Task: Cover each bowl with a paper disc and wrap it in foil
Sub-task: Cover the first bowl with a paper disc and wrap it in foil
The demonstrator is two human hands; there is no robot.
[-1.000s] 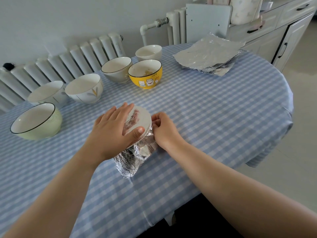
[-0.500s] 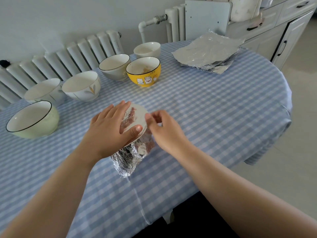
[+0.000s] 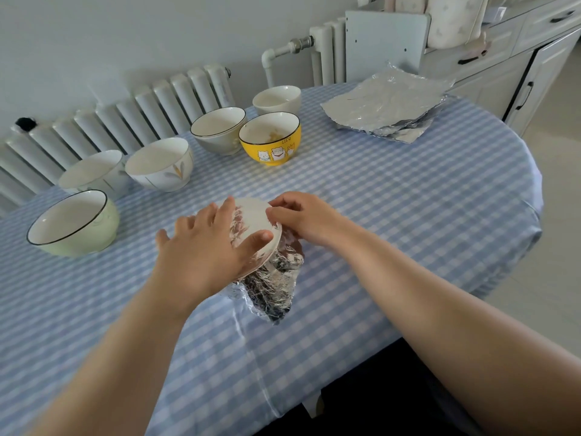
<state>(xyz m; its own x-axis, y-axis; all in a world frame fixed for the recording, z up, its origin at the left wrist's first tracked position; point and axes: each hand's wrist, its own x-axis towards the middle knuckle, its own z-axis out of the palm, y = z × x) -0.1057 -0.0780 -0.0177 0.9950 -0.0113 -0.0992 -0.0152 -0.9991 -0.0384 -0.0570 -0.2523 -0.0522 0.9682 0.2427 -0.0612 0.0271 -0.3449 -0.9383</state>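
The foil-wrapped bowl (image 3: 270, 275) lies tilted on the bench (image 3: 393, 215), near its front edge, with the mouth facing up and away from the person. A white paper disc (image 3: 253, 215) covers the mouth; crumpled foil encloses the bowl's underside and laps over part of the disc. The left hand (image 3: 207, 250) lies flat on the disc with fingers spread and straight, thumb extended along the lower rim, pressing the disc against the bowl. The right hand (image 3: 301, 217) is at the upper right rim, its fingers curled and pinching the foil edge at the disc. Six uncovered bowls stand in a curved row along the far left side: a green bowl (image 3: 74, 223), two white bowls (image 3: 94, 173) (image 3: 160, 163), a grey bowl (image 3: 218, 130), a yellow bowl (image 3: 270, 138) with cartoon cats, and a small white bowl (image 3: 276, 99). A stack of foil sheets (image 3: 386, 105) rests at the far right of the bench, well apart from the hands.
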